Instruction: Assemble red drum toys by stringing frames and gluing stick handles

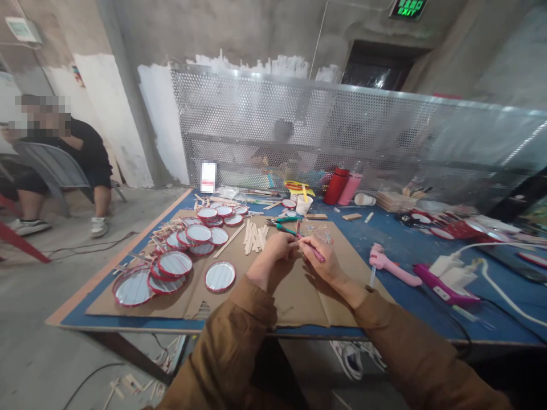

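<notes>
Over the cardboard sheet [294, 296], my two hands meet. My right hand [321, 259] is closed on a purple pen-like tool [315, 251], its tip pointing up and left. My left hand [280, 250] has its fingers pressed together just beside it; what they hold is too small to make out. Green-handled pliers [287, 220] lie just beyond my fingers. To the left of my hands is a loose pile of wooden sticks [255, 237]. Several round red-rimmed discs [175, 263] are stacked further left, and a single disc [220, 277] lies apart from them.
A pink glue gun [395, 266] and a purple power strip [447, 287] with white plugs are at the right. Behind stand a paper cup [303, 204], a red bottle [336, 186], a pink bottle [350, 189] and a lit phone [208, 176]. A person [85, 145] sits far left.
</notes>
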Motion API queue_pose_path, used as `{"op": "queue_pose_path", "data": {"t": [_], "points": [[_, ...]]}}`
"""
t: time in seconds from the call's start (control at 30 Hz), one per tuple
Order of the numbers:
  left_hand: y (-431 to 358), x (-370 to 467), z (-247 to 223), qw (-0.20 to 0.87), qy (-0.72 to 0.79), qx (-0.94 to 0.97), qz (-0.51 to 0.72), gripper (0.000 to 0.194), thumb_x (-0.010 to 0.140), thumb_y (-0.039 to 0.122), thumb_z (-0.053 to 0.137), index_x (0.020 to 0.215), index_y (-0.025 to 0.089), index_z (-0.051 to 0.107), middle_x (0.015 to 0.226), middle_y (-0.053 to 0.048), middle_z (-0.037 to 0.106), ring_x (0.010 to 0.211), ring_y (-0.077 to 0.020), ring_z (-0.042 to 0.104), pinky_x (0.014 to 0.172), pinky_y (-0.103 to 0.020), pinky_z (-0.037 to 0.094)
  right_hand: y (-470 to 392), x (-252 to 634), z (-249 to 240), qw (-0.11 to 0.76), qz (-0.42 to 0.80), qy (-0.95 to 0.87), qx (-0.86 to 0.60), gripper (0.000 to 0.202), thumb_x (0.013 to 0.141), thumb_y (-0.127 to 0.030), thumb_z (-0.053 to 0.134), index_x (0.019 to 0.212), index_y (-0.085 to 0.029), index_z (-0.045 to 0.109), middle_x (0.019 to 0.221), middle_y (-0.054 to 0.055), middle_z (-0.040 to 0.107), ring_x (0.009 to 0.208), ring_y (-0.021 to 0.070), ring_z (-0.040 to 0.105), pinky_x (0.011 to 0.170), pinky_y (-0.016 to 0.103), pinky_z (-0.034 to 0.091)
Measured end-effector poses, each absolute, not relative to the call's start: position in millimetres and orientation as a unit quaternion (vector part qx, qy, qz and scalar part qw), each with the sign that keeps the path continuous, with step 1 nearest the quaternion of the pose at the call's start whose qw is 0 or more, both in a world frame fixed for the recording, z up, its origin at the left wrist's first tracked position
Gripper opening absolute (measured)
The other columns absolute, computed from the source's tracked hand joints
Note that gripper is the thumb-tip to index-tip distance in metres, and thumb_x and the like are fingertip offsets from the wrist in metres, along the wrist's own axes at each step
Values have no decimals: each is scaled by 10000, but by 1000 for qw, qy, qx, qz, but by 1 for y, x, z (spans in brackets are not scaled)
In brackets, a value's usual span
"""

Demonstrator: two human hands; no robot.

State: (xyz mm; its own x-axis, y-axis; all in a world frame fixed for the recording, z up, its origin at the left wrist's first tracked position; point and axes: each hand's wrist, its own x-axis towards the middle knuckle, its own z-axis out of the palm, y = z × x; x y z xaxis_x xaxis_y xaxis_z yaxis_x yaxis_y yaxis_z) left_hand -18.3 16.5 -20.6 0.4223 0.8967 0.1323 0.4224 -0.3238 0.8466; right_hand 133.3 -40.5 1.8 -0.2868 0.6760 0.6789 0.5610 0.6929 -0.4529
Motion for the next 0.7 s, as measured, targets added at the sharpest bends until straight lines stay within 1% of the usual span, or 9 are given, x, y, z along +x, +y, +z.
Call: {"op": "queue_pose_path", "data": {"t": [0.17, 0.3, 0.53, 0.7], "points": [[21, -18, -23, 386, 430, 760, 298, 309, 792, 371, 502, 798, 112, 672, 531, -25, 567, 436, -100, 476, 441, -205, 349, -40, 134, 1, 454, 62, -802, -385, 174, 900, -281, 445, 837, -199, 584, 798, 39, 642, 755, 167, 596, 707, 280, 461], [23, -17, -26, 377, 428, 764, 300, 314, 790, 383, 492, 779, 122, 666, 522, -17, 556, 427, -101, 476, 427, -202, 335, -40, 134, 0, 451, 61, -803, -385, 164, 904, -277, 447, 854, -202, 584, 809, 37, 644, 762, 165, 597, 715, 278, 459], [20, -18, -20, 372, 442, 767, 281, 310, 798, 367, 482, 758, 120, 666, 562, -30, 587, 447, -95, 483, 452, -199, 360, -39, 134, 0, 457, 65, -799, -387, 170, 902, -287, 454, 842, -202, 589, 805, 36, 651, 755, 165, 600, 704, 276, 465], [16, -19, -17, 372, 443, 761, 293, 323, 805, 373, 493, 733, 114, 670, 559, -42, 591, 451, -97, 484, 464, -201, 374, -40, 135, 1, 453, 69, -801, -385, 175, 903, -293, 451, 850, -202, 591, 807, 35, 647, 750, 164, 597, 702, 278, 465]]}}
